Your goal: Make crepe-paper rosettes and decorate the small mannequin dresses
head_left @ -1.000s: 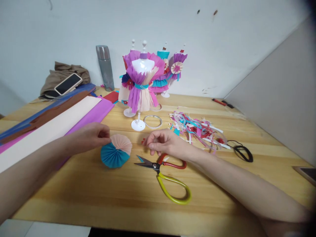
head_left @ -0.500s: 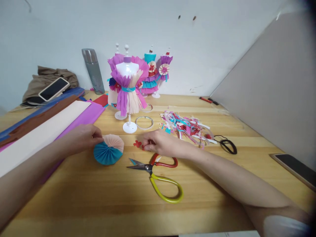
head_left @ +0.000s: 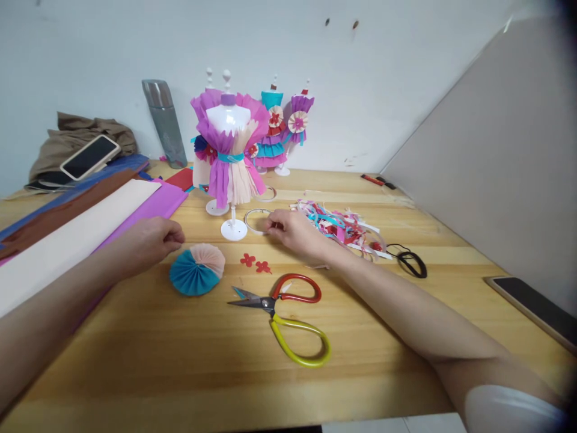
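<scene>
A round pleated paper rosette [head_left: 197,278], blue with a pale pink section, lies flat on the table. My left hand [head_left: 157,237] hovers just behind and left of it, fingers curled together with nothing seen in them. Across the table, my right hand [head_left: 293,231] has thumb and fingers pinched at the right edge of a thin white ring [head_left: 255,211] that looks like a narrow roll of tape. Two small red paper flowers [head_left: 247,260] rest between the rosette and that hand. Nearer me are spread scissors [head_left: 268,304] with one red and one yellow handle.
Miniature dress forms [head_left: 229,150] in crepe-paper dresses stand at the back. Paper scraps [head_left: 342,224] are heaped behind my right forearm, with a black cord loop [head_left: 412,264] beside them. Long paper sheets [head_left: 90,225], a bottle [head_left: 166,126] and a phone [head_left: 90,157] occupy the left.
My right hand has left the red flowers and moved back to the white ring. My left hand has let go of the rosette and lifted slightly away.
</scene>
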A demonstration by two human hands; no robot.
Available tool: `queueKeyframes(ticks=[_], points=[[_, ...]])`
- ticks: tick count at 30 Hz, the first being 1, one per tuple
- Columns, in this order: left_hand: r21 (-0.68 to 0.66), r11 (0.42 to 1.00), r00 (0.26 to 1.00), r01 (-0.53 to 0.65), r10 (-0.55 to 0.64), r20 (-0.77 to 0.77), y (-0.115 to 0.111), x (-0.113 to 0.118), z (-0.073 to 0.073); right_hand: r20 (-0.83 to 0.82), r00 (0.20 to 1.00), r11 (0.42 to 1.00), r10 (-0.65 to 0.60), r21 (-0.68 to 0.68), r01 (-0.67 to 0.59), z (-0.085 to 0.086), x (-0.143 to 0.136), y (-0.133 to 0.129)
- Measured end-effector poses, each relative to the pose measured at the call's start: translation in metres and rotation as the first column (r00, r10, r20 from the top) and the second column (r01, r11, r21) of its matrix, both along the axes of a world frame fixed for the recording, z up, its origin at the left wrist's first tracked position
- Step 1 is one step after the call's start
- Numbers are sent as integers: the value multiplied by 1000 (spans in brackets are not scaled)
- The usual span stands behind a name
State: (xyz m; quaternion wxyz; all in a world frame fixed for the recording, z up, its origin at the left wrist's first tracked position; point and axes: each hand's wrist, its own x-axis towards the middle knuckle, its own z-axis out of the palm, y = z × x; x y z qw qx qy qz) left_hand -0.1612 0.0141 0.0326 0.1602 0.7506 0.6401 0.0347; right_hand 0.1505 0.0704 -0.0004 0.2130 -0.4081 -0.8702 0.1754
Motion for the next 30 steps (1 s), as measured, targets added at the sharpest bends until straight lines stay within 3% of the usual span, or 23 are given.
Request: queueKeyframes(ticks=[7,13,16,19,25,30], points=[[-22,999,996,-36,38,80,-1,7,-4,23,998,993,-62,103,60,-12,2,21],[96,985,975,-142,123,184,-3,17,-6,56,998,992,-19,127,12,-19,1,25],[160,967,950,-196,147,276,-6,21,-7,15,997,987,-82,140,79,-19,1,28],[124,965,903,-230,164,397,-9,26,-7,-70,984,980,-164,106,170,-12,5,35],[98,979,849,-179,103,518,-11,38,-6,-51,970,969,-239,58,242,7,7,83],[187,973,842,-138,16,539,-17,41,-9,14,982,980,-187,66,186,7,-4,120]])
